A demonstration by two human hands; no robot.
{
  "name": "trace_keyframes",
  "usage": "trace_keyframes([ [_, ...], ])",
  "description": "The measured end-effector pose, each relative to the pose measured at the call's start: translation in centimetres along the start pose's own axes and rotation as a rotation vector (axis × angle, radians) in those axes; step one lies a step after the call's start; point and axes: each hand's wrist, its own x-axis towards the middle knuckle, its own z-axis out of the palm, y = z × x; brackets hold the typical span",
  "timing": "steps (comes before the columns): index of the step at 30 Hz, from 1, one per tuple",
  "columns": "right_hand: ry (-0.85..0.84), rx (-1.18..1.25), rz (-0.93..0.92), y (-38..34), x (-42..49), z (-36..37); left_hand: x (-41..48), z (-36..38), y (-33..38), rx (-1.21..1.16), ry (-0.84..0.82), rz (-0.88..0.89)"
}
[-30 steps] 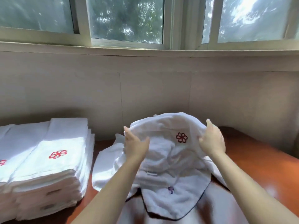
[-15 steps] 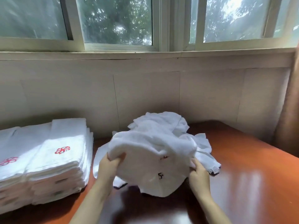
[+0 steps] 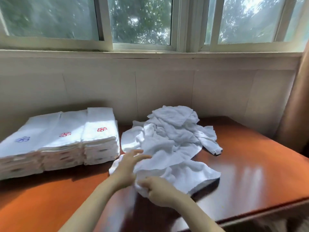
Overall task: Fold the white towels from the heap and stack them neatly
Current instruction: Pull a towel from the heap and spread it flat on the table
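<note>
The right hand (image 3: 160, 192) gripped a bunched near edge of a white towel (image 3: 189, 173), its fingers curled tight round the wad of cloth just above the table. Just beside it, at ten o'clock, the left hand (image 3: 127, 168) lay over the same towel with its fingers stretched out nearly straight and spread. It was blurred, so how firmly it pressed could not be told. From the grip the towel spread out toward three o'clock in a loose, rumpled sheet. Its far corner hung a little clear of the wood and threw a dark shadow beneath. At twelve o'clock from the hands, the towel ran up into the heap (image 3: 172, 129) of crumpled white towels. The heap sat toward the back of the reddish-brown wooden table (image 3: 250, 173), and one narrow piece with a small label (image 3: 217, 150) trailed from it at two o'clock. At ten o'clock, near the heap but apart from it, three stacks of folded towels (image 3: 63, 144) stood touching side by side. The nearest top towel bore a red emblem (image 3: 102, 129), the middle one another red emblem (image 3: 64, 134), and the one at nine o'clock a blue emblem (image 3: 22, 139). Behind the table rose a pale panelled wall (image 3: 167, 91). A sliding window (image 3: 140, 20) above it showed green leaves, and a brown curtain (image 3: 297, 104) hung at the three o'clock edge.
</note>
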Motion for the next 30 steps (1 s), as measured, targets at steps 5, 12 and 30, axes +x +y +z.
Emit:
trace_keyframes([
  [5,-0.321,-0.126,0.050,-1.3,-1.7,2.8,-2.2,0.7,-0.2,0.706,-0.613,0.228],
  [12,-0.136,-0.091,0.171,0.8,-4.0,1.6,-7.6,-4.8,-6.4,0.892,-0.151,-0.022],
  [30,0.245,-0.558,0.146,-8.4,8.7,10.8,-20.9,-12.9,-14.2,0.630,-0.419,-0.804],
])
